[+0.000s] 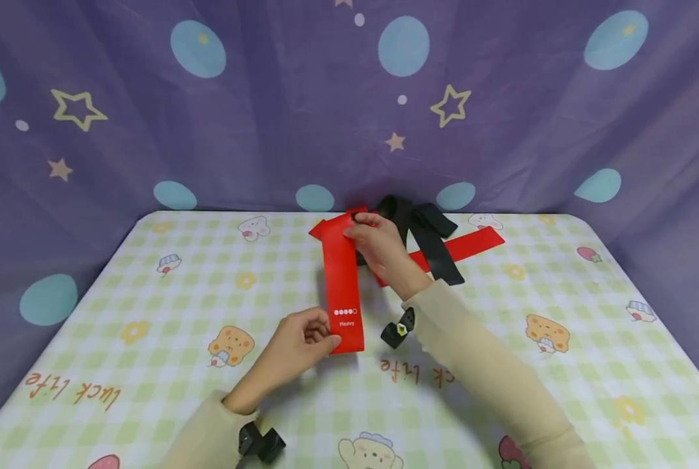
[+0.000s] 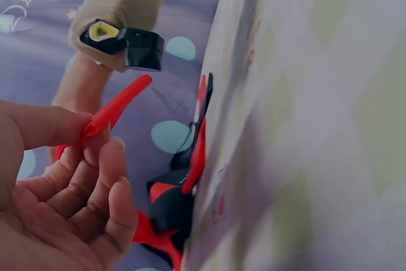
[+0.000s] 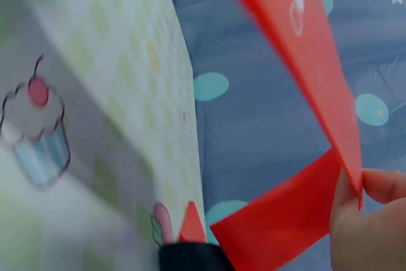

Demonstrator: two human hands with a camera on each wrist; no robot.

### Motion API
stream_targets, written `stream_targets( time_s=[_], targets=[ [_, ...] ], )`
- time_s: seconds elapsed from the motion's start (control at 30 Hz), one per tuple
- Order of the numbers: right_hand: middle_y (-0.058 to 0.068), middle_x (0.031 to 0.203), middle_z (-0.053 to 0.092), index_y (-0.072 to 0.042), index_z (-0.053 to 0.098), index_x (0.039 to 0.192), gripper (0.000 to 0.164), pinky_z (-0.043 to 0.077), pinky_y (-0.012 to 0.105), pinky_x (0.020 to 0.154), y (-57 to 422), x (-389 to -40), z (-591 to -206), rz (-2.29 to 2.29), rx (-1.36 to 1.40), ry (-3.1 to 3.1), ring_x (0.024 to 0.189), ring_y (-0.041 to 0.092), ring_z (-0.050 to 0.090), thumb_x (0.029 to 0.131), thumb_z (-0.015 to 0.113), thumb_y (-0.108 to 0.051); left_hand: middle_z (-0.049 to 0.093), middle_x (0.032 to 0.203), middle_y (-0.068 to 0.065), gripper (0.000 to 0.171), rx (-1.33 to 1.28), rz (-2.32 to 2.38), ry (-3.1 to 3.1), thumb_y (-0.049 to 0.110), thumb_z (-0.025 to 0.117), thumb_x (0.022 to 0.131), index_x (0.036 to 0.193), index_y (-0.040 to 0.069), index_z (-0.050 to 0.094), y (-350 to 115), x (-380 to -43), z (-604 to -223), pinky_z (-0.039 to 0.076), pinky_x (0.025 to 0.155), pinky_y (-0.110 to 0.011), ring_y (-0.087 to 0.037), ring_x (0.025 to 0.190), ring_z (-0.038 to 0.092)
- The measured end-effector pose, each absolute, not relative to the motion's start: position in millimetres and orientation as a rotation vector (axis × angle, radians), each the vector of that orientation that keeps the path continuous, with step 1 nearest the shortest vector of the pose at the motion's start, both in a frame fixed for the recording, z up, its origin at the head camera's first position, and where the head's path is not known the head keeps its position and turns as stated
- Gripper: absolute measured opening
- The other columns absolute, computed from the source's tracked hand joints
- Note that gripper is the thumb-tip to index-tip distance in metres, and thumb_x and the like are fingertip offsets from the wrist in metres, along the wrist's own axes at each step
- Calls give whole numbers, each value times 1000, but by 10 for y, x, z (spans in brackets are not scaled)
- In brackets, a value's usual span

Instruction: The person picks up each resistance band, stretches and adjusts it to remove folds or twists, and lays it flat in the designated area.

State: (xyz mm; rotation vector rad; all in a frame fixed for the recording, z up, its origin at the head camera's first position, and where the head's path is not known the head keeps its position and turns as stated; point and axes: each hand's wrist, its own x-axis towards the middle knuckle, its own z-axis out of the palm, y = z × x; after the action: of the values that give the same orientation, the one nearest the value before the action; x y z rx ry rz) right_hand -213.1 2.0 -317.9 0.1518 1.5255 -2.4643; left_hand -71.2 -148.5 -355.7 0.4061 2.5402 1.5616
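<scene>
A red flat resistance band [image 1: 342, 280], printed "Heavy" below a row of white dots, stretches between my two hands. My left hand [image 1: 299, 342] pinches its near end by the left edge. In the left wrist view the thumb and index finger nip the band [image 2: 120, 106], held off the table, while the other fingers curl loosely below. Farther back, my right hand [image 1: 381, 251] pinches the band's far part. The right wrist view has the band [image 3: 317, 74] folding at the fingertips, with a second red length hanging away from them.
Behind the right hand, black flat bands [image 1: 437, 251] lie looped over another red strip [image 1: 475, 245] near the table's back edge. A checked cloth [image 1: 179, 339] covers the table. A purple curtain [image 1: 302, 104] hangs behind. Small black devices [image 1: 261, 443] sit on both wrists.
</scene>
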Motion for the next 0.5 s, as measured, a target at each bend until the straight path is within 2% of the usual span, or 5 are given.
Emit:
stream_targets(
  time_s=[0.17, 0.33, 0.5],
  targets=[
    [3, 95, 48, -8, 45, 93, 16, 51, 18, 68, -127, -2173, -3267, -2447, 220, 1341, 79, 15, 51, 89, 52, 7, 57, 72, -3, 10, 403, 1538, 2560, 5, 66, 84, 82, 4, 56, -1598, -623, -3471, 45, 59, -20, -9, 64, 53],
    [4, 87, 50, -7, 42, 94, 18, 49, 17, 62, -262, -2178, -3382, -2453, 269, 1191, 63, 12, 52, 88, 47, 10, 54, 70, -2, 11, 417, 1515, 2538, 5, 65, 84, 81, 3, 54, -1668, -563, -3474, 44, 58, -20, -8, 63, 51],
    [0, 75, 49, -9, 41, 84, 18, 50, 17, 64, -353, -2144, -3436, -2425, 243, 1034, 64, 10, 52, 90, 44, 8, 55, 70, -1, 11, 401, 1495, 2563, 5, 65, 83, 80, 5, 55, -1741, -527, -3488, 44, 58, -20, -9, 63, 51]
  ],
)
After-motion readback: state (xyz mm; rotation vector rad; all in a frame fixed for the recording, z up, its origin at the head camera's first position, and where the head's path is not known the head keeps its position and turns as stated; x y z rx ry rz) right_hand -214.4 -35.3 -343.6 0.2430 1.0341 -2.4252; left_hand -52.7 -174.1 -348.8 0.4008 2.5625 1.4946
